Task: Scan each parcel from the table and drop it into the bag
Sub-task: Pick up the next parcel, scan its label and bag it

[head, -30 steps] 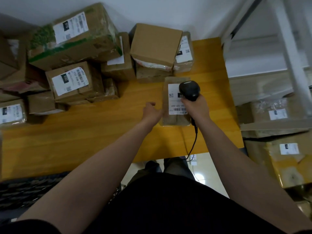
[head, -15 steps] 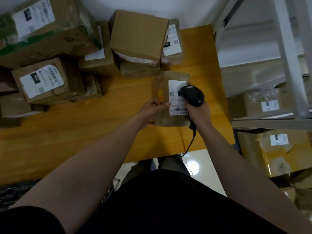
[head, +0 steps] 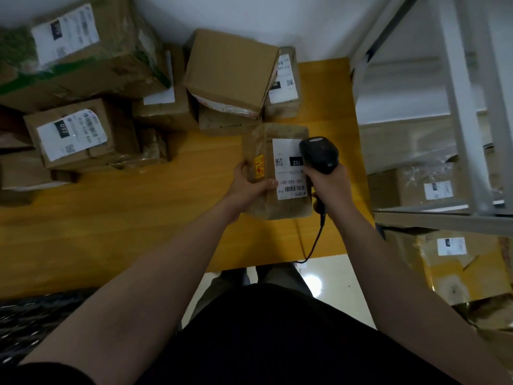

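Head view, single entry.

1. Parcel (head: 280, 209): brown taped carton at 1 o'clock of centre, on the right part of the table (head: 138, 218), label side up. Whether its near end is lifted off the wood cannot be told.
2. Label (head: 288, 179): white, barcode toward the person, turned up so the reader can see it. A yellow sticker (head: 258, 166) sits at its 9 o'clock.
3. Left hand (head: 247, 187): grips the parcel's left edge, thumb laid across the top face, fingers curled at the side. Judged to steady the carton for the scan.
4. Right hand (head: 327, 184): wrapped tight round the handle of the scanner (head: 319, 154), whose black head hangs over the label's upper right corner, pointing down at it. A cable (head: 313, 245) trails to 6 o'clock off the table edge.
5. Unscanned cartons (head: 230, 70): piled from 9 to 12 o'clock against the wall, awaiting their turn.
6. Dark material (head: 41, 323): at 8 o'clock, below the table edge; possibly the bag, not certain.
7. Shelf rack (head: 466, 134): at 3 o'clock, with further boxes.

Step judged: scanning; drop not yet made.
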